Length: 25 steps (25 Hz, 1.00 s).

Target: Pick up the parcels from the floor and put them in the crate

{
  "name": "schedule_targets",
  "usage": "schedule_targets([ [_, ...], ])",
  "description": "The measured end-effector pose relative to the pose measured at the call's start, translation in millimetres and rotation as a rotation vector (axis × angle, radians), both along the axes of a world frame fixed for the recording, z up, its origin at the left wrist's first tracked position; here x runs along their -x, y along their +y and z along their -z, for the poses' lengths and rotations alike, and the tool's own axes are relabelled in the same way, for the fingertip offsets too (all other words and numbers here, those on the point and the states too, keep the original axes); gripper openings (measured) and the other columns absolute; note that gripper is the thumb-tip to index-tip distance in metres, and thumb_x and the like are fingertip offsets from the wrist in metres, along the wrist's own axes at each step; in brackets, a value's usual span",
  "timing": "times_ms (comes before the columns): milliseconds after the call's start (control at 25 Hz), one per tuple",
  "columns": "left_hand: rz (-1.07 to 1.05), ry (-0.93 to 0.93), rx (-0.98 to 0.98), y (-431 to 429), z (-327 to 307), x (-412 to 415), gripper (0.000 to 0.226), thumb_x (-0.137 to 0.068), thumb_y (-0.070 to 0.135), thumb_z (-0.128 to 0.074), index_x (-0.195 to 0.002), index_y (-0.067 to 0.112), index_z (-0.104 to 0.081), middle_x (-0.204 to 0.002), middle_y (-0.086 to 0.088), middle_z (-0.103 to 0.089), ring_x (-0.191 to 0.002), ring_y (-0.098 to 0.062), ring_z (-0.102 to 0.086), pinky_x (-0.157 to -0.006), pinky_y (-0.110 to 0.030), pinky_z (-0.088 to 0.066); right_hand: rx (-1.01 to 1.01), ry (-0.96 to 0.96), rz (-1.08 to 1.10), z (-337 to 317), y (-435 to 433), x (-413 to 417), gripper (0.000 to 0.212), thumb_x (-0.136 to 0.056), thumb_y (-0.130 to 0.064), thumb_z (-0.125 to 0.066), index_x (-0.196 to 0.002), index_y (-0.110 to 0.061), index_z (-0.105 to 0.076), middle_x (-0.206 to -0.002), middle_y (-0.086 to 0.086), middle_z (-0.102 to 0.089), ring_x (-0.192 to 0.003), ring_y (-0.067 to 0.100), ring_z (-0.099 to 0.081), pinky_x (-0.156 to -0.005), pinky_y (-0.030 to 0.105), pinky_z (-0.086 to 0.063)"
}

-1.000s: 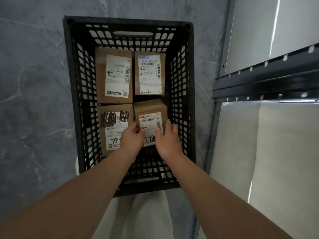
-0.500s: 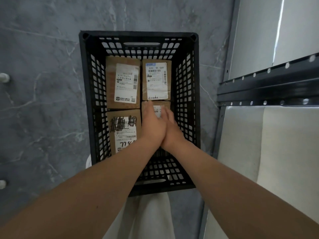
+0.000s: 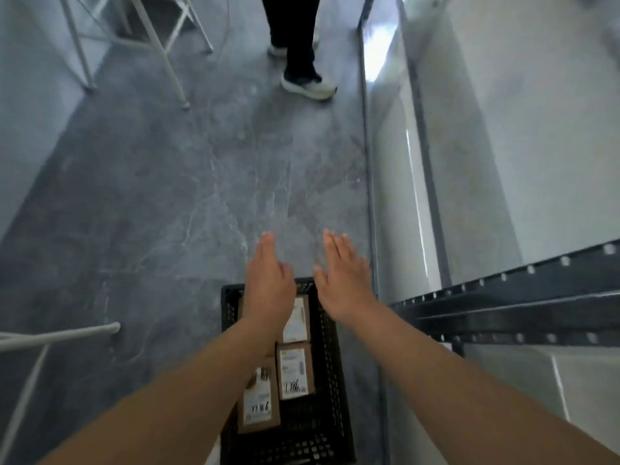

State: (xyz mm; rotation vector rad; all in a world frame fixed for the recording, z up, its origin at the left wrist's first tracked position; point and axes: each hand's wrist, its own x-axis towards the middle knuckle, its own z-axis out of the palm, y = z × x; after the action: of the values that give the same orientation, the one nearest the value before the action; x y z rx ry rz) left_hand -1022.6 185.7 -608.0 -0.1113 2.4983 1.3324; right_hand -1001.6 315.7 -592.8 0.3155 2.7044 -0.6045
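Fingers [image 3: 266, 245] of the left hand [image 3: 268, 285] and right hand [image 3: 345, 285] extend straight and close together, holding nothing, over the grey floor [image 3: 167, 213]. Below the wrists stands the black crate [image 3: 332, 380]; brown labelled parcels [image 3: 295, 370] lie flat inside it, behind the fingers, untouched.

The single head-worn view looked forward and down along the floor [image 3: 167, 213]; the left hand [image 3: 268, 283] and right hand [image 3: 345, 286] lay close below the lens; the crate [image 3: 330, 380] sat low in frame; another person's shoe [image 3: 308, 86] stood far off at the top.
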Motion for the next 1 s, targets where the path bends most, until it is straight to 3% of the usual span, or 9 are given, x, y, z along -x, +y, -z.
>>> schedule_targets([
  [120,0.028,0.276,0.121,0,-143,54,0.061,-0.098,0.007,-0.038,-0.154,0.012,-0.017,-0.162,-0.006,-0.019,-0.149,-0.019,-0.017,-0.122,-0.039,-0.013,-0.080,0.238,-0.013,-149,22,47,0.065,-0.105,-0.031,-0.033,-0.158,-0.020,0.002,-0.166,-0.006,0.004,-0.151,0.011,0.010,-0.122,0.048,-0.001],
  [280,0.070,0.623,0.250,9,-321,73,0.060,-0.100,0.014,-0.034,-0.155,0.012,-0.011,-0.164,-0.001,-0.009,-0.150,-0.011,-0.005,-0.123,-0.034,0.001,-0.164,0.521,0.087,-337,53,61,0.064,-0.104,-0.032,-0.029,-0.158,-0.019,0.002,-0.165,-0.007,0.006,-0.151,0.010,0.010,-0.122,0.045,0.002],
  [520,0.189,1.026,0.292,35,-539,41,0.063,-0.101,0.024,-0.029,-0.156,0.014,-0.002,-0.164,0.002,0.002,-0.150,-0.010,0.005,-0.123,-0.038,0.001,-0.140,0.795,0.233,-561,60,19,0.064,-0.104,-0.030,-0.031,-0.158,-0.019,0.001,-0.166,-0.005,0.005,-0.151,0.010,0.009,-0.123,0.043,0.007],
  [720,0.283,1.191,0.296,42,-626,43,0.066,-0.100,0.025,-0.030,-0.156,0.015,0.004,-0.164,0.003,0.008,-0.149,-0.010,0.014,-0.122,-0.040,0.008,-0.250,0.941,0.356,-639,64,-12,0.063,-0.104,-0.033,-0.030,-0.157,-0.023,0.002,-0.166,-0.006,0.005,-0.151,0.010,0.008,-0.122,0.045,0.007],
  [840,0.381,1.274,0.273,37,-646,37,0.065,-0.101,0.023,-0.033,-0.155,0.014,0.004,-0.164,0.000,0.007,-0.146,-0.010,0.017,-0.118,-0.037,0.015,-0.311,0.939,0.472,-652,56,-36,0.064,-0.104,-0.036,-0.028,-0.157,-0.023,0.005,-0.165,-0.006,0.009,-0.150,0.009,0.013,-0.119,0.042,0.011],
  [1000,0.518,1.300,0.243,37,-656,25,0.065,-0.102,0.028,-0.027,-0.155,0.011,0.005,-0.164,-0.003,0.009,-0.150,-0.016,0.013,-0.122,-0.043,0.008,-0.421,0.899,0.605,-650,43,-70,0.065,-0.105,-0.040,-0.026,-0.157,-0.024,0.009,-0.164,-0.007,0.014,-0.149,0.008,0.016,-0.116,0.040,0.017],
])
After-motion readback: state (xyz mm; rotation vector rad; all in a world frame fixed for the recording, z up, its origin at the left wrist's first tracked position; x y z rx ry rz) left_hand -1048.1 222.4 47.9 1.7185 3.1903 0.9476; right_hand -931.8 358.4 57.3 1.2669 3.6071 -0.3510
